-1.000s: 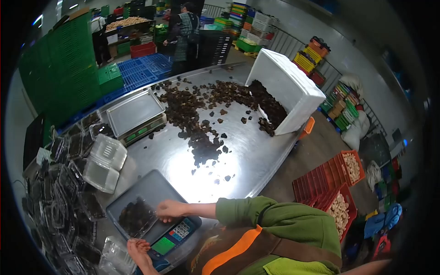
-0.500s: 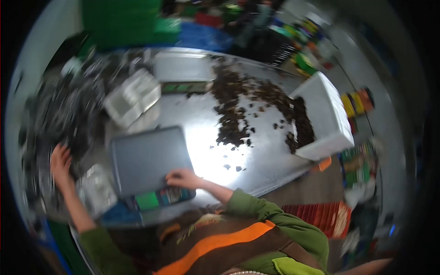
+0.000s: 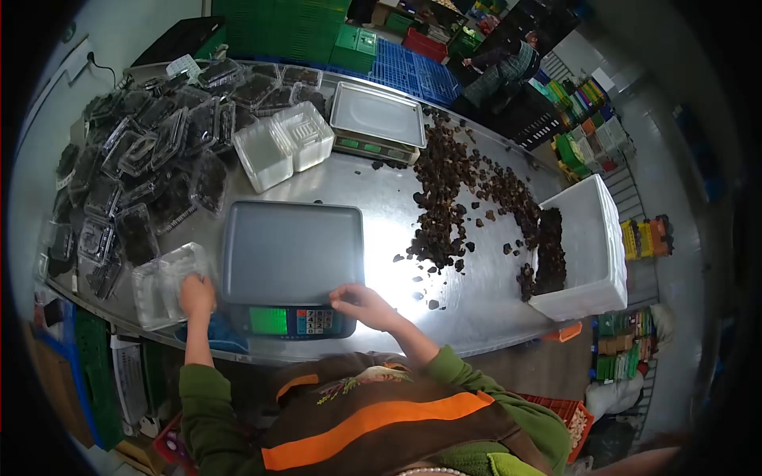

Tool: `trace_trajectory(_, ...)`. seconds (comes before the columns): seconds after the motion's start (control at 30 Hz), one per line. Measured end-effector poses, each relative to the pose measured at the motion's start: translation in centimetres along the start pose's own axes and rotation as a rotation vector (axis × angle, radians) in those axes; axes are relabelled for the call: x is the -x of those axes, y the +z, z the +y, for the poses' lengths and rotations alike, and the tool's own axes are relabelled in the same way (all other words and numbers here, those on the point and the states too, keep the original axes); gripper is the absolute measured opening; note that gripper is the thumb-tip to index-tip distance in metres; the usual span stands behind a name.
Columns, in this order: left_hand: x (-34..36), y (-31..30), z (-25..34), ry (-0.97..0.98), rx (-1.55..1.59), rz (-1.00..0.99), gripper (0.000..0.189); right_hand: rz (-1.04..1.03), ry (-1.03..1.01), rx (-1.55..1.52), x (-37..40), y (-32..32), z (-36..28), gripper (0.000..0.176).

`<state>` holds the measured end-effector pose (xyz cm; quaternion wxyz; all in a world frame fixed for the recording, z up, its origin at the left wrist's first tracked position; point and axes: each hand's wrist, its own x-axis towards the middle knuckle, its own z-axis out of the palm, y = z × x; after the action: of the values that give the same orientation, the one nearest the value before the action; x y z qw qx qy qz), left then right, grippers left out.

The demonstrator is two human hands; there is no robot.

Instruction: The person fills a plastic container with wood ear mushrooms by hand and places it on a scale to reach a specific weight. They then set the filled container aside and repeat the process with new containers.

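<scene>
My left hand (image 3: 198, 295) is at the edge of a stack of clear plastic containers (image 3: 155, 295), its fingers bent against them; whether they grip one is hidden. Beside it stands a scale with a bare grey platform (image 3: 292, 250) and a lit green display (image 3: 268, 320). Over the lower right corner of the scale, by the keypad, rests my right hand (image 3: 363, 306), fingers loosely curled with nothing seen in them. Dark pieces (image 3: 444, 206) lie scattered across the metal table, and more fill the lower part of a tipped white box (image 3: 591, 238).
Many filled clear boxes (image 3: 171, 135) are heaped at the left. Empty clear containers (image 3: 274, 147) stand near a second scale (image 3: 379, 119) at the back. Green crates (image 3: 278, 32) and a blue pallet (image 3: 409, 71) lie beyond the table. A person (image 3: 508, 67) is farther off.
My left hand has come from the heap of filled boxes down to the clear container stack. My right hand remains by the scale's lower right corner. The view has shifted.
</scene>
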<state>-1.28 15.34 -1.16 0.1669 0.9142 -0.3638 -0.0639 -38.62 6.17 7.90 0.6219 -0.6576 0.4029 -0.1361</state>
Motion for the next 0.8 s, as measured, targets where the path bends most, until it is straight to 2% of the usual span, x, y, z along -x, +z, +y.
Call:
trace_trajectory(0.17, 0.0, -3.1, -1.0, -0.039, 0.244, -0.039, 0.02, -0.049, -0.011, 0.086, 0.2, 0.6, -0.5, 0.031)
trace_trajectory(0.23, 0.0, -4.0, -1.3, -0.063, 0.396, -0.045, 0.024, -0.067, -0.001, 0.114, 0.4, 0.8, 0.1, 0.032)
trace_trajectory(0.27, -0.3, -4.9, -1.1, -0.152, 0.469, -0.138, 0.023, -0.065, -0.005, 0.107, 0.5, 0.7, 0.1, 0.032)
trace_trajectory(0.3, -1.0, -5.3, -2.0, -0.148, 0.464, -0.14, 0.023, -0.086, 0.013, 0.145, 0.7, 0.5, 0.1, 0.032)
trace_trajectory(0.37, -2.5, -6.2, -4.3, -0.125, 0.692, -0.033, 0.017, -0.102, 0.044, 0.177, 1.0, 0.1, 0.1, 0.031)
trace_trajectory(0.43, -2.8, -9.0, -3.3, -0.072, 0.84, 0.175, 0.011, -0.063, 0.022, 0.195, 1.2, -0.1, 0.4, 0.032)
trace_trajectory(0.47, -2.2, -11.0, -1.2, -0.074, 0.834, 0.164, 0.011, -0.008, -0.045, 0.188, 1.2, 0.0, 1.0, 0.031)
trace_trajectory(0.53, 0.5, -14.5, 4.6, 0.167, 0.806, 0.437, 0.014, -0.034, -0.009, 0.183, 1.1, 0.3, 1.1, 0.032)
trace_trajectory(0.57, 1.3, -14.9, 5.7, 0.18, 0.812, 0.409, 0.014, -0.049, 0.022, 0.184, 1.1, 0.3, 1.2, 0.033)
trace_trajectory(0.6, 2.1, -14.6, 6.8, 0.368, 0.634, 0.397, 0.016, -0.061, -0.018, 0.275, 0.8, 0.4, 1.1, 0.032)
trace_trajectory(0.63, 2.8, -13.5, 8.5, 0.58, 0.476, 0.37, 0.019, -0.127, -0.072, 0.288, 0.2, 0.6, 1.6, 0.031)
trace_trajectory(0.67, 4.0, -12.0, 10.1, 0.623, 0.51, 0.259, 0.019, -0.101, -0.147, 0.317, 0.4, 1.0, 1.9, 0.031)
trace_trajectory(0.7, 5.2, -10.4, 11.4, 0.675, 0.539, 0.144, 0.019, -0.118, -0.098, 0.336, 0.7, 1.0, 0.9, 0.032)
trace_trajectory(0.77, 7.7, -7.6, 13.8, 0.822, 0.444, -0.007, 0.019, -0.057, -0.213, 0.389, 0.8, 1.6, 2.1, 0.032)
trace_trajectory(0.8, 8.4, -6.3, 14.2, 0.874, 0.387, -0.069, 0.019, 0.009, -0.179, 0.381, 1.1, 1.6, 2.2, 0.032)
